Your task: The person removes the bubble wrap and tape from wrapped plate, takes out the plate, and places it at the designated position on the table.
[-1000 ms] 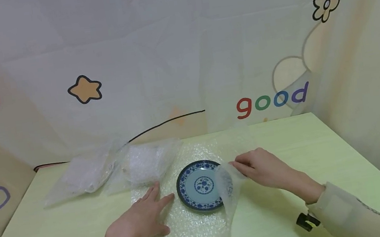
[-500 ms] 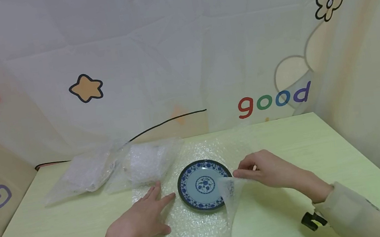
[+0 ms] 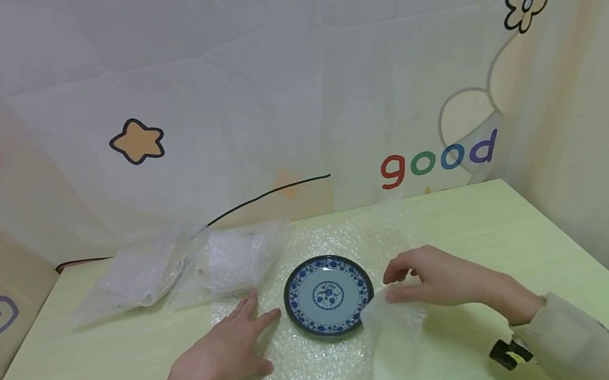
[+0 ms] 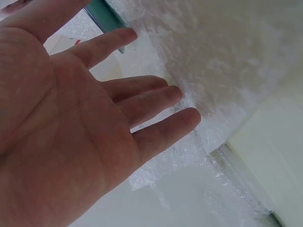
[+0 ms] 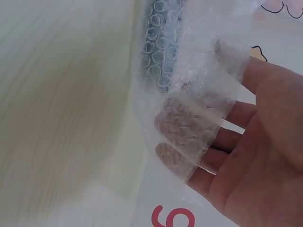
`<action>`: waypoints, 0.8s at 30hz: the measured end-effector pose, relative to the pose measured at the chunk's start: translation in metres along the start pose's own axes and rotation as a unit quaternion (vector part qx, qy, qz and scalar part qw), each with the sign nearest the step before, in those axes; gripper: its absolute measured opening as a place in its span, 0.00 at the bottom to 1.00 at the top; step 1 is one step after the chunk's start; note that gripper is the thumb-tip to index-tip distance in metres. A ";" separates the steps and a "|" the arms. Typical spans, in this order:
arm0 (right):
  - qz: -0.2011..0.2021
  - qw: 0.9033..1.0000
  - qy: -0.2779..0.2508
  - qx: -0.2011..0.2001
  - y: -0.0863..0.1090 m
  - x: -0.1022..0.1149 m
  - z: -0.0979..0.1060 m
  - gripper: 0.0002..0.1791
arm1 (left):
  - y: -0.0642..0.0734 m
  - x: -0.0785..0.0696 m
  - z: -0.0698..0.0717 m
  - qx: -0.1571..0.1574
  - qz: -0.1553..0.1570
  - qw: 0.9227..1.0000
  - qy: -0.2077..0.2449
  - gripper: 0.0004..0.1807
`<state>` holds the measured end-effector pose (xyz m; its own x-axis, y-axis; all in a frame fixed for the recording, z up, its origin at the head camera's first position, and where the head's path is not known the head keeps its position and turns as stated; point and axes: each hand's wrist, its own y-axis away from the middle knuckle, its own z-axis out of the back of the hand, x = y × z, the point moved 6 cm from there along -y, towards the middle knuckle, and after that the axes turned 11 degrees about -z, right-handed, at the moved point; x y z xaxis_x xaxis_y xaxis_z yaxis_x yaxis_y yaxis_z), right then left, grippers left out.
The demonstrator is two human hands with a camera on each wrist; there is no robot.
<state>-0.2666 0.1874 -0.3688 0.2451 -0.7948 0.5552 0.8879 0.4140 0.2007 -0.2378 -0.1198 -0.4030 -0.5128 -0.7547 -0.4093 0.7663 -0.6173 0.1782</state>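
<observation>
A round blue-and-white plate (image 3: 328, 297) with a dark rim lies face up on a sheet of bubble wrap (image 3: 319, 376). My left hand (image 3: 219, 354) rests with fingers spread on the wrap, just left of the plate and apart from it. The left wrist view shows its palm (image 4: 71, 123) bare and the plate's teal edge (image 4: 105, 16) beyond. At the plate's right, my right hand (image 3: 445, 277) touches the lifted edge of the wrap, thumb and fingers apart. Through that clear film (image 5: 189, 123) its loosely bent fingers show in the right wrist view; no pinch is visible.
Two bubble-wrapped bundles sit at the back left: one bundle (image 3: 235, 261) beside the plate's wrap, another bundle (image 3: 141, 274) farther left. Behind the pale green table (image 3: 460, 213) hangs a printed curtain (image 3: 267, 91).
My right hand has drawn back rightward, and the wrap's flap has slid off the plate's right side, uncovering its rim. My left hand has stayed where it was.
</observation>
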 end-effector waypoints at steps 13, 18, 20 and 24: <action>-0.006 1.000 0.021 0.020 0.007 -0.006 0.000 0.23 | 0.001 -0.001 0.001 -0.005 -0.003 1.000 -0.002 0.44; -0.013 0.999 0.016 0.035 0.008 -0.009 -0.002 0.24 | 0.001 -0.001 0.000 -0.004 -0.001 1.000 -0.001 0.44; -0.015 0.999 0.013 0.040 0.009 -0.010 -0.004 0.24 | 0.001 -0.001 0.000 -0.003 -0.002 1.000 -0.001 0.44; -0.009 0.999 0.014 0.051 0.011 -0.012 -0.007 0.24 | 0.001 -0.002 0.000 -0.004 -0.003 1.000 -0.001 0.44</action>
<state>-0.2572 0.1987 -0.3786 0.2425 -0.8141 0.5277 0.8486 0.4416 0.2913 -0.2364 -0.1190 -0.4022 -0.5185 -0.7510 -0.4089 0.7657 -0.6206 0.1689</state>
